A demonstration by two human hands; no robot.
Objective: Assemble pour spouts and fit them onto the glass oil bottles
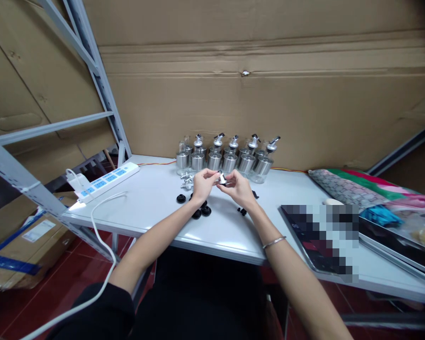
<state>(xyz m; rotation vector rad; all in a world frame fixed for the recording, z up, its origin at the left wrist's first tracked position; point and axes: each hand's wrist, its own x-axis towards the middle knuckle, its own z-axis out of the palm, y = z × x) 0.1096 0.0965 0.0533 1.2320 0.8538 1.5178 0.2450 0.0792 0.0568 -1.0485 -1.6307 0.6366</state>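
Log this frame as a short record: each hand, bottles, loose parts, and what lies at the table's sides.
Left hand: fingertips on a silver-and-black pour spout
Right hand: fingertips on the same spout; bracelet at wrist
Bottles: metal-sleeved glass, beyond the hands; five spouts visible on them
Loose parts: silver spouts, round black parts
Table, left side: white power strip
Right side: flat dark-screened device

From my remote seat I watch one small pourer top [222, 178] | look: silvery body, dark base rim, dark bit on top; finer parts too small for me to read | pose: roughly upright | place: pinched between left hand [203, 185] and right hand [238, 187], above the white table [156, 182].
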